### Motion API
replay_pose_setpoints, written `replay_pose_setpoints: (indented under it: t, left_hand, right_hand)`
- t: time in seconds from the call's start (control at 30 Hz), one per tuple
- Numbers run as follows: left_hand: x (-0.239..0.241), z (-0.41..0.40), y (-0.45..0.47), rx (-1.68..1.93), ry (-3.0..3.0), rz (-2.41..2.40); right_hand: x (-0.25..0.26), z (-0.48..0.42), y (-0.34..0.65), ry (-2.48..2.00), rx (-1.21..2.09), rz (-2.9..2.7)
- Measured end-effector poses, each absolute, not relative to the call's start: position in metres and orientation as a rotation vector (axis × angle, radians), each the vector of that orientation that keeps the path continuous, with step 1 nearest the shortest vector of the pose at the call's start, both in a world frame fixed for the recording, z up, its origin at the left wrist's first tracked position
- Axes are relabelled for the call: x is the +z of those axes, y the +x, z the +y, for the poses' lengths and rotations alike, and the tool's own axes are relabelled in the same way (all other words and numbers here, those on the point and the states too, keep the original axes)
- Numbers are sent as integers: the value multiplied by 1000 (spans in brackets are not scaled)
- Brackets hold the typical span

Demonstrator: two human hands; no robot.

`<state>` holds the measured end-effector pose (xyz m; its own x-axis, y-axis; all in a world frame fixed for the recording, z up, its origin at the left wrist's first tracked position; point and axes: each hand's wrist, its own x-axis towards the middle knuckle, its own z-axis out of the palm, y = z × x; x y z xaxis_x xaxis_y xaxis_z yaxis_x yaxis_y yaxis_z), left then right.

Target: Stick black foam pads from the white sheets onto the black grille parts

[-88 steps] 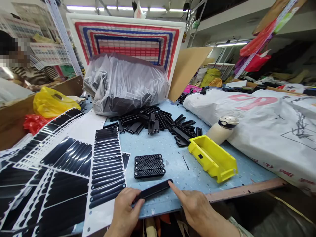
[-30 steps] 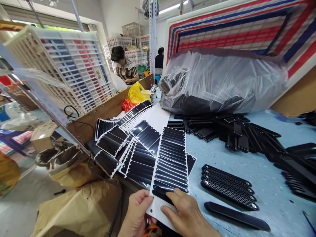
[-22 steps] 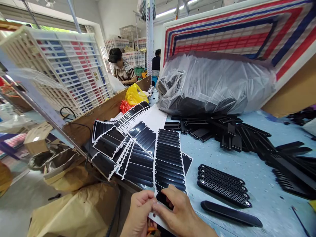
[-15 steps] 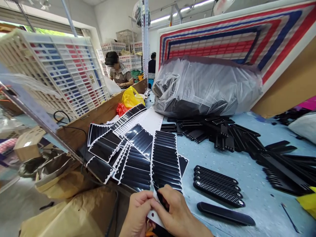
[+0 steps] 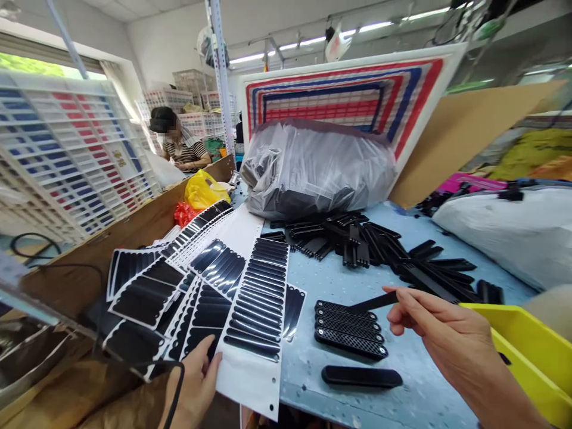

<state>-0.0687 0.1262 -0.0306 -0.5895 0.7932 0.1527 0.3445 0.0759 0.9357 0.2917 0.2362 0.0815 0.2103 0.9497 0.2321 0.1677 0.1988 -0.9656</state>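
My right hand (image 5: 440, 333) pinches a thin black adhesive strip (image 5: 373, 302) and holds it in the air above a row of black mesh-patterned bars (image 5: 348, 329). A plain black bar (image 5: 361, 376) lies alone on the blue table near the front edge. My left hand (image 5: 196, 381) rests on the lower left edge of a white backing sheet (image 5: 257, 333) that carries rows of black strips; its fingers lie loosely on the paper. More strip sheets (image 5: 156, 286) fan out to the left.
A grey plastic bag (image 5: 313, 167) of black parts and a loose heap of black combs (image 5: 379, 250) fill the back of the table. A yellow bin (image 5: 531, 351) stands at the right, beside a white sack (image 5: 509, 232). Another person (image 5: 179, 143) sits far left.
My right hand has peeled a black strip off the sheet and carried it right, over the mesh bars. My left hand has dropped to the sheet's lower edge. The view has swung right.
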Motion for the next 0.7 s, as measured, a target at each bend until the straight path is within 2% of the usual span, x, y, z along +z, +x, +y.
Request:
replay_pose_setpoints:
  t: [0.1,0.3,0.47,0.57,0.7]
  left_hand:
    - [-13,133,-55,1556,1140,1973]
    - [23,163,45,1148,743,1111]
    - [26,181,87,1071,659,856]
    - [24,191,91,1130,615,892]
    - [22,203,99,1171,613,968]
  right_hand:
    - [87,214,306,-1288,898,-1346]
    - [85,169,283,-976,1377,-1469]
    - [67,160,293,-949,1522,-1392]
    - [53,171,315,-1150,1319,-1421]
    - [51,191,330,-1334,638,-1660]
